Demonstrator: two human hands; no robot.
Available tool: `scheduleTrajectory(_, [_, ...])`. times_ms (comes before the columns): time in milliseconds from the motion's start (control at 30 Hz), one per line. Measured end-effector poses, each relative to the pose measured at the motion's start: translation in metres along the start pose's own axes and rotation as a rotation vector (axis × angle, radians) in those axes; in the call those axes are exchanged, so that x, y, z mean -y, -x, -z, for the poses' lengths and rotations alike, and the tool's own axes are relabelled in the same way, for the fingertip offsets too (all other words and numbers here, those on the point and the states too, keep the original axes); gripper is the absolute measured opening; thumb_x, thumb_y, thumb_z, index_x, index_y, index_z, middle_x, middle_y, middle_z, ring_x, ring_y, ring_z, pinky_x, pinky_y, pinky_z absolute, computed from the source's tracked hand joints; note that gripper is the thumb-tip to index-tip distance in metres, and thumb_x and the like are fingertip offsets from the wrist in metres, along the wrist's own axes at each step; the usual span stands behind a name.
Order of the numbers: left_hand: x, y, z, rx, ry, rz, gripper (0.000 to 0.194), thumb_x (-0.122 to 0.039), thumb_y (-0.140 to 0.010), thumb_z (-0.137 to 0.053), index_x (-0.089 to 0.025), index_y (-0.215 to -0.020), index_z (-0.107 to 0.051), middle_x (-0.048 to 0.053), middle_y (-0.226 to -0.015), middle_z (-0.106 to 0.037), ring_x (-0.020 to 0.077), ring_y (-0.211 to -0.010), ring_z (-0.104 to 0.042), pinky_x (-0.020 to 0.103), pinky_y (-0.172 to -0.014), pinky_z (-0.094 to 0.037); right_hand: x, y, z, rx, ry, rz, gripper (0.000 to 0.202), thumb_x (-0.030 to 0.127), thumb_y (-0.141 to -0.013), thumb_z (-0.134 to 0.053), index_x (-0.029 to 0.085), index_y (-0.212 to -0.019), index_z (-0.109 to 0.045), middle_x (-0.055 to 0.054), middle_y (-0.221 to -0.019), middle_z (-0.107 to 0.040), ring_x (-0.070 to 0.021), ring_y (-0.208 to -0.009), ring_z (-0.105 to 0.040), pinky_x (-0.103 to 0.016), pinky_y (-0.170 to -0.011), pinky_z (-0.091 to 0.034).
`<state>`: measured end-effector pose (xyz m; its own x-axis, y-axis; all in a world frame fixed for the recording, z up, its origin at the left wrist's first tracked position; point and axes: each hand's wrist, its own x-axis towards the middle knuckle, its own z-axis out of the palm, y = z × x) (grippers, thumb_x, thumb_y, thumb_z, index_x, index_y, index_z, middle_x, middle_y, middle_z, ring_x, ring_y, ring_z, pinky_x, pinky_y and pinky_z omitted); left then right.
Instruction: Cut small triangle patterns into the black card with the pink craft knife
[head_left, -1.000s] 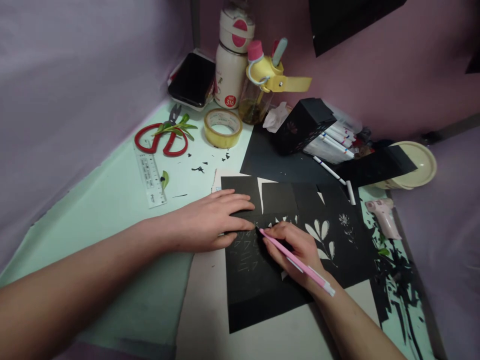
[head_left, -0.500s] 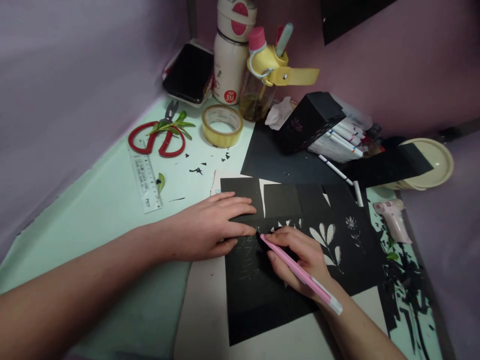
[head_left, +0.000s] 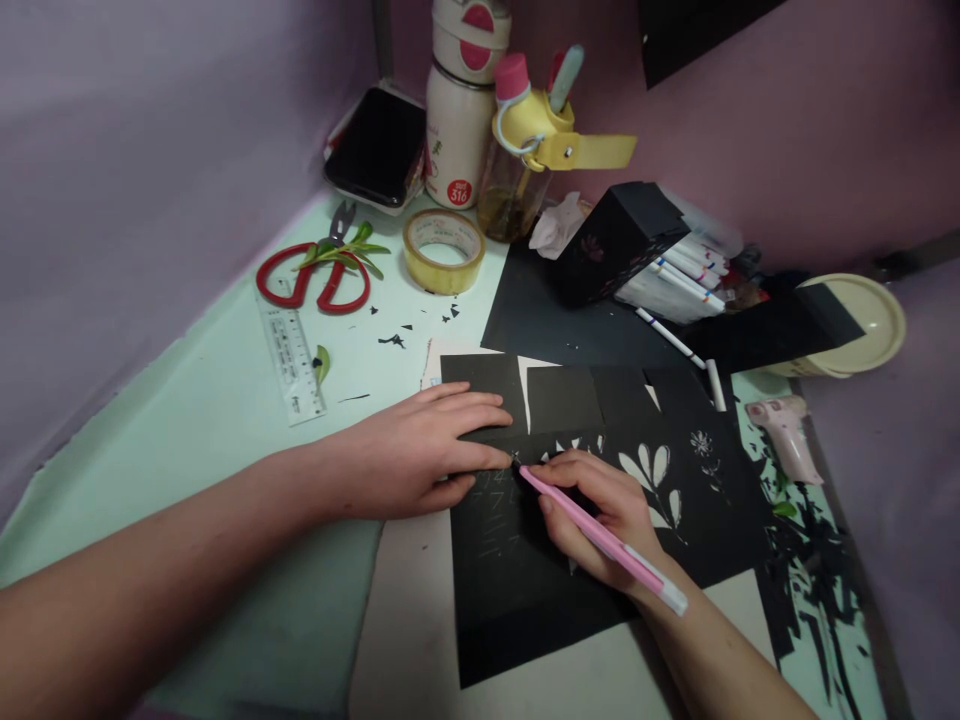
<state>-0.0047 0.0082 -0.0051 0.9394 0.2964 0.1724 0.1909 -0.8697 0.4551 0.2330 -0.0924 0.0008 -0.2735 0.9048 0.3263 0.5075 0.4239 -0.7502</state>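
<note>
Right fingers pinch a pink pen, left fingers lie spread; bottle reads "316".

So our table's got a pale mint-green top, and it's pretty busy. Over on the left we've got red-handled metal scissors overlapping one end of a clear plastic ruler, plus a small green leaf beside it. Tiny black paper scraps lie near a yellowish roll of tape. Behind that we see a tall white bottle. A flat black sheet and a big off-white sheet cover the middle. Right side's dim, but those look like shredded black strips.
</note>
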Motion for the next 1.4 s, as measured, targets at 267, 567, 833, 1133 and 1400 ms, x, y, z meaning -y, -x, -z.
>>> scheduleTrajectory(267, [0.0002,-0.0007,0.0009,0.003,0.002,-0.002,0.041,-0.017,-0.089,-0.050,-0.028,-0.126,-0.062,0.010,-0.141,-0.054,0.0301,-0.139,-0.042,0.055,-0.114,-0.034,0.0003,0.0009,0.0004,0.003,-0.003,-0.035,0.023,0.009,-0.082,-0.062,0.019,-0.100,-0.071,-0.008,-0.082,-0.073,-0.0187,-0.072,-0.068,-0.032,-0.065,-0.056])
scheduleTrajectory(567, [0.0009,0.0004,-0.0007,-0.008,0.021,-0.002,0.040,-0.016,-0.088,-0.053,-0.027,-0.126,-0.063,0.010,-0.143,-0.053,0.0309,-0.139,-0.043,0.055,-0.114,-0.034,0.0017,-0.0016,0.0004,0.006,0.009,-0.055,0.019,0.009,-0.083,-0.060,0.019,-0.095,-0.071,-0.007,-0.079,-0.073,-0.0180,-0.070,-0.068,-0.032,-0.067,-0.056])
scheduleTrajectory(833, [0.0010,0.0000,-0.0011,-0.006,0.011,-0.006,0.039,-0.017,-0.089,-0.053,-0.027,-0.126,-0.063,0.010,-0.142,-0.053,0.0300,-0.139,-0.043,0.054,-0.115,-0.033,0.0028,-0.0027,0.0014,0.007,0.025,-0.057,0.017,0.009,-0.083,-0.060,0.020,-0.091,-0.071,-0.006,-0.077,-0.071,-0.0176,-0.068,-0.067,-0.031,-0.065,-0.055])
scheduleTrajectory(1133, [0.0006,-0.0009,-0.0024,0.004,-0.014,-0.007,0.039,-0.018,-0.089,-0.054,-0.027,-0.126,-0.063,0.010,-0.143,-0.053,0.0299,-0.139,-0.043,0.054,-0.114,-0.034,0.0011,-0.0022,0.0032,0.025,0.017,-0.036,0.016,0.010,-0.083,-0.060,0.020,-0.091,-0.070,-0.006,-0.077,-0.070,-0.0175,-0.066,-0.065,-0.030,-0.061,-0.053])
scheduleTrajectory(1400, [0.0011,-0.0009,-0.0029,0.006,-0.020,-0.013,0.038,-0.020,-0.089,-0.054,-0.027,-0.126,-0.064,0.011,-0.142,-0.053,0.0298,-0.138,-0.044,0.053,-0.114,-0.033,-0.0010,-0.0007,0.0041,0.020,0.022,-0.009,0.015,0.010,-0.083,-0.061,0.019,-0.090,-0.070,-0.005,-0.076,-0.069,-0.0176,-0.065,-0.064,-0.030,-0.060,-0.052])
